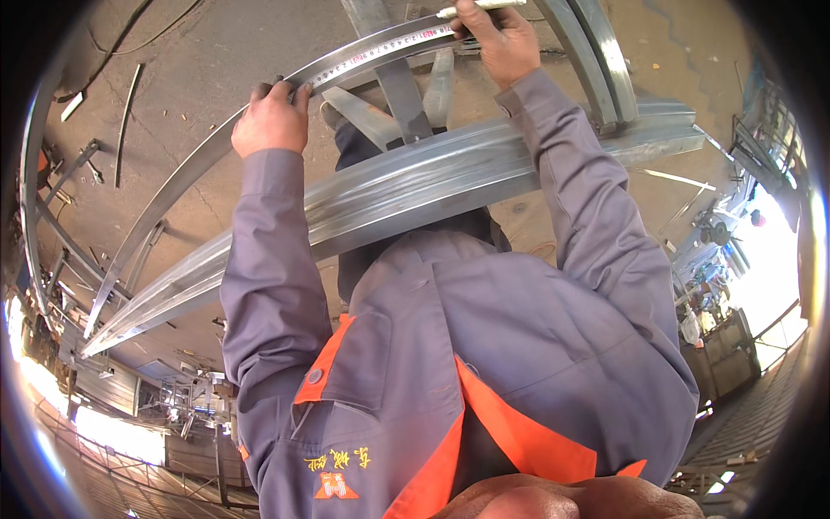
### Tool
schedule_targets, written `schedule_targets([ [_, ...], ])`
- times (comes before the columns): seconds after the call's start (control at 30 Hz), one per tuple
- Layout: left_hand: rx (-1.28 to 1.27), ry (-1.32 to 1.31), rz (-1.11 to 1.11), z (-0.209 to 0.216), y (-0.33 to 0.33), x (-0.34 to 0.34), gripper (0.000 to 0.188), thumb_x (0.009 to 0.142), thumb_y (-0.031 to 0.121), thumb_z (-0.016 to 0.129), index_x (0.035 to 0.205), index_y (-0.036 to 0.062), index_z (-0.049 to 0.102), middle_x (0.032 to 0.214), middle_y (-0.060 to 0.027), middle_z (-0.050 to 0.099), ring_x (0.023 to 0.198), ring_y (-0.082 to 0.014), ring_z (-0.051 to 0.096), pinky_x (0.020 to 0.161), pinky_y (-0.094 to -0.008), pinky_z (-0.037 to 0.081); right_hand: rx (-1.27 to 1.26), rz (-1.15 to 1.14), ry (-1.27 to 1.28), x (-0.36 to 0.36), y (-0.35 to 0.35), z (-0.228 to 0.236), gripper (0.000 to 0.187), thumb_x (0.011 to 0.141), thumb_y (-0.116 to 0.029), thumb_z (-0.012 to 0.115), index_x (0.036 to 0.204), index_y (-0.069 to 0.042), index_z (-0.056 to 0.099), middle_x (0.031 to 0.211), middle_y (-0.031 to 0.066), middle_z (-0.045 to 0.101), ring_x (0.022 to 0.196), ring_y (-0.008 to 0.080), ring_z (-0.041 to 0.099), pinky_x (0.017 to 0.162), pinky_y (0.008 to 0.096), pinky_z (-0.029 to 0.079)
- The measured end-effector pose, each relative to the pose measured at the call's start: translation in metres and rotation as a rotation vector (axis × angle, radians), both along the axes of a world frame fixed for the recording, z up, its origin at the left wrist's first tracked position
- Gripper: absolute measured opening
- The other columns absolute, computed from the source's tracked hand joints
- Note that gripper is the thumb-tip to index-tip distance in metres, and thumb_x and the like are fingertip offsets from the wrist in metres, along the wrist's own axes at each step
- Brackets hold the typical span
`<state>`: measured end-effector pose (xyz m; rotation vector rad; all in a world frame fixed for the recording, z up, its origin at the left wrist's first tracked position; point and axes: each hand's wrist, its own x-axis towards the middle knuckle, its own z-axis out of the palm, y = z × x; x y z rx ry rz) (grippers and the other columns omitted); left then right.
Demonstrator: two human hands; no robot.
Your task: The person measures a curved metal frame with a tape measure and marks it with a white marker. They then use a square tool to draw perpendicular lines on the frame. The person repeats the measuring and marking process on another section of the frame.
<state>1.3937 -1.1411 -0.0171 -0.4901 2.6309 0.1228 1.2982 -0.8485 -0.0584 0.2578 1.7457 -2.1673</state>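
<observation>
A white tape measure blade (380, 50) with black and red marks lies along a long grey metal bar (173, 186) beyond the bundled steel profiles. My left hand (272, 117) is closed at the blade's left part, thumb and fingers pinching it against the bar. At the blade's right part is my right hand (503, 41), its fingers closed around a slim white marker (484, 8) held crosswise. That hand's lower fingers curl by the blade and bar; whether they grip these too is hidden. The tape's case does not show.
Long silvery steel profiles (415, 177) lie side by side in front of me, resting on a metal support (393, 86). More profiles (596, 60) stand at the upper right. Metal offcuts (128, 125) and a cable (147, 45) lie on the floor at the left.
</observation>
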Motion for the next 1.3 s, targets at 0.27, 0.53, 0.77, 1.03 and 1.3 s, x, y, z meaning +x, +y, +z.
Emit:
schedule_targets([
  [0.27,0.005,0.083,0.004,-0.004,0.0,0.004,0.037,0.094,0.054,0.066,0.105,0.0204,0.079,0.111,-0.005,0.072,0.094,-0.0326,0.073,0.08,-0.0448,0.057,0.445,0.171,0.175,0.002,-0.003,-0.019,0.016,0.093,-0.017,0.075,0.102,-0.004,0.07,0.085,0.0041,0.071,0.081,0.0122,0.067,0.07,0.0295,0.054],
  [0.53,-0.01,0.146,0.002,-0.009,0.001,0.007,0.038,0.094,0.053,0.067,0.104,0.0184,0.078,0.11,-0.0086,0.072,0.094,-0.0336,0.073,0.078,-0.0457,0.059,0.53,0.215,0.259,0.006,-0.004,-0.022,0.021,0.095,-0.024,0.075,0.1,-0.004,0.07,0.078,0.0042,0.067,0.072,0.0117,0.062,0.063,0.0302,0.051],
  [0.77,-0.04,0.105,-0.019,-0.011,0.002,0.005,0.038,0.096,0.052,0.065,0.103,0.0164,0.076,0.107,-0.0095,0.071,0.093,-0.0345,0.073,0.076,-0.0458,0.059,0.579,0.236,0.27,0.005,-0.002,-0.021,0.025,0.096,-0.027,0.075,0.101,-0.003,0.069,0.075,0.0044,0.065,0.07,0.0114,0.061,0.062,0.0306,0.05],
  [1.03,-0.031,0.066,-0.009,-0.008,0.003,0.003,0.039,0.096,0.052,0.064,0.105,0.0153,0.075,0.108,-0.0099,0.071,0.095,-0.0343,0.073,0.077,-0.046,0.059,0.536,0.213,0.229,0.006,-0.006,-0.017,0.025,0.097,-0.027,0.075,0.101,-0.003,0.069,0.077,0.0046,0.067,0.071,0.0114,0.062,0.063,0.0302,0.051],
  [1.3,-0.015,0.078,-0.014,-0.009,0.001,0.003,0.038,0.096,0.051,0.065,0.105,0.0151,0.076,0.108,-0.0102,0.071,0.096,-0.0343,0.073,0.078,-0.0461,0.059,0.534,0.219,0.226,0.006,-0.006,-0.014,0.026,0.097,-0.029,0.074,0.101,-0.003,0.069,0.077,0.0049,0.067,0.073,0.0118,0.063,0.064,0.0305,0.052],
])
